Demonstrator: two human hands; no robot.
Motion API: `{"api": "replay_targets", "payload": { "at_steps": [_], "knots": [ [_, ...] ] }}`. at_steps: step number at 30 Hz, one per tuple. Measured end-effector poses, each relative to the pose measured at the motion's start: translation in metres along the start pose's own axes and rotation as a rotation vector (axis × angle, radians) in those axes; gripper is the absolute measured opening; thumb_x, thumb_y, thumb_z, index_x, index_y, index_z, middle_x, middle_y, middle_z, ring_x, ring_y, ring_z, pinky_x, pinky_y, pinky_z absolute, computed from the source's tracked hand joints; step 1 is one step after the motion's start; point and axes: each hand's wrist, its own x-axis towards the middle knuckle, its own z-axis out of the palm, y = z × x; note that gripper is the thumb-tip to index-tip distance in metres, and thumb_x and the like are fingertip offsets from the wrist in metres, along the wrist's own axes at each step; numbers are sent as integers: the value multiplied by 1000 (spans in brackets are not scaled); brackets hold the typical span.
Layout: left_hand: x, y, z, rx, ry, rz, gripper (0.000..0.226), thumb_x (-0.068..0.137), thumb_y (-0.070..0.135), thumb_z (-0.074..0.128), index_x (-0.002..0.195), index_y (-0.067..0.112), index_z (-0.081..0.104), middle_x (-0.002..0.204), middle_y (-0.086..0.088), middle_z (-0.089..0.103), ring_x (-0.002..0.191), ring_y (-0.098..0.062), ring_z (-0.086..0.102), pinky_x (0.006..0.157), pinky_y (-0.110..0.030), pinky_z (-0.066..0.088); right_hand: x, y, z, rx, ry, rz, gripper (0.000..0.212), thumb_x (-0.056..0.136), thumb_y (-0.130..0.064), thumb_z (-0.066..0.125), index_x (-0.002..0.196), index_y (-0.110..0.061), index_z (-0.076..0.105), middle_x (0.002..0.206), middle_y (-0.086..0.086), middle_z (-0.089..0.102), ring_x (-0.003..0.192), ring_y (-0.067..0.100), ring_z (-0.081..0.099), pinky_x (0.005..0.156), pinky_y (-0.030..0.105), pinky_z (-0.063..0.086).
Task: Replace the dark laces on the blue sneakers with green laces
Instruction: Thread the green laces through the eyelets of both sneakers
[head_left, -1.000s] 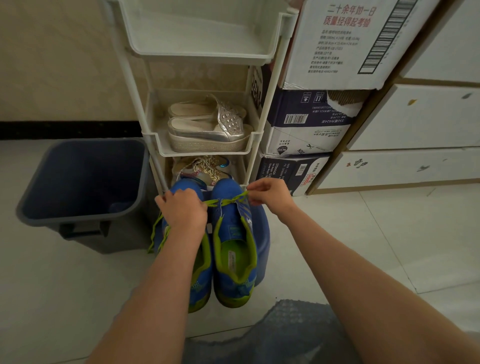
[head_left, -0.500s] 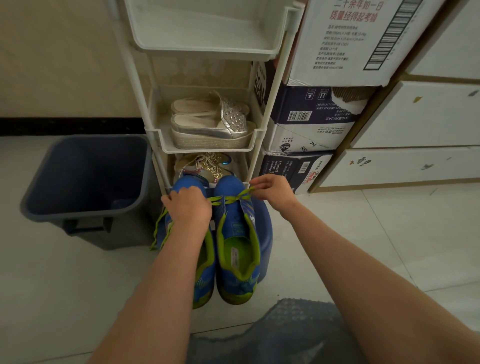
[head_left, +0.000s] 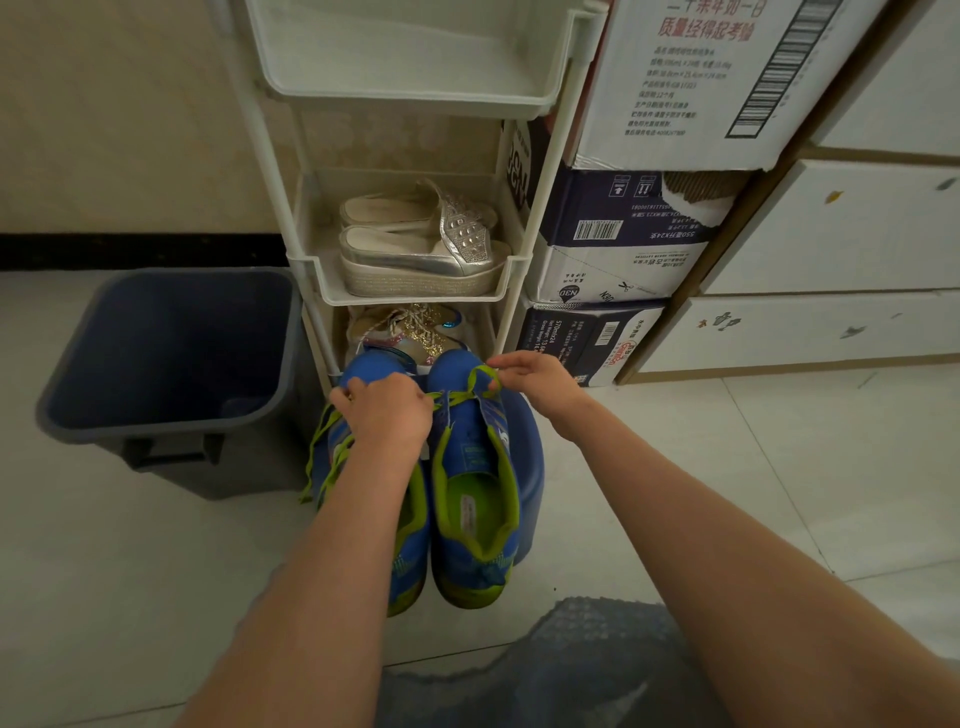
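Green lace (head_left: 460, 396) spans from left grip (head_left: 387, 410) to right grip (head_left: 535, 382).

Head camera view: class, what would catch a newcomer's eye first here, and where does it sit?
A pair of blue sneakers with lime linings sits mid-frame, toes toward a white rack. Above their toes, the left hand and right hand hold a green lace stretched between them. Silver platform sandals rest on the rack's middle shelf, and a dark blue bin stands to the left.
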Motion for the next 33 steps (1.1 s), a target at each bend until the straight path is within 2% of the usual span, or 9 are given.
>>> {"api": "replay_targets", "payload": {
  "at_steps": [5,9,14,18,20,22,24,29,33],
  "knots": [
    [1,-1,3,-15,-2,17,24,97,33,46,100,26,68,103,-5,63,124,-32,34,103,-44,21,2,2,1,15,-35,4,27,96,0,45,119,-1,58,88,13,60,84,8,56,98,26,38],
    [2,-1,6,-14,30,0,21,95,29,50,97,24,70,105,-4,64,123,-30,36,105,-44,20,2,0,3,64,-45,14,29,96,-3,46,123,-2,57,82,6,59,80,6,55,78,12,40],
    [2,-2,8,25,80,-20,25,94,21,46,98,20,71,104,-5,64,120,-30,39,105,-45,22,1,5,-2,39,-75,55,17,96,-9,52,103,2,63,93,16,64,99,15,55,95,23,37],
    [0,-1,7,70,88,-51,26,95,19,44,110,20,66,118,-8,59,125,-31,37,109,-45,22,0,5,-4,-20,-64,48,20,95,-13,56,86,1,68,83,6,64,83,8,58,87,21,40],
    [-1,-1,5,98,100,-68,26,96,20,43,113,16,62,122,-10,58,126,-32,36,109,-45,21,3,6,-2,-46,-71,48,16,93,-10,59,92,3,68,78,2,62,75,6,57,77,16,46],
    [-4,-1,2,121,102,-96,26,97,20,42,114,12,60,124,-12,56,127,-33,35,109,-43,19,4,6,2,-100,-63,42,14,90,-11,63,96,0,69,83,4,65,82,11,60,86,24,49],
    [-6,-2,-2,135,96,-120,27,97,20,42,116,11,59,127,-13,55,128,-34,34,108,-42,19,6,7,5,-181,-47,28,6,87,-18,68,85,-14,72,91,5,70,96,19,63,101,41,45],
    [-6,-6,-7,131,82,-145,27,96,20,43,117,14,60,130,-14,51,126,-35,32,106,-41,20,11,9,7,-310,-87,5,14,80,-24,73,70,-33,73,88,-14,72,105,19,63,108,51,34],
    [-4,-8,-7,120,69,-155,27,95,24,46,115,15,62,129,-12,51,125,-34,33,106,-42,22,9,-3,12,-519,-39,-9,15,82,-25,72,72,-34,66,95,-7,70,116,22,52,102,36,19]
  ]
}}
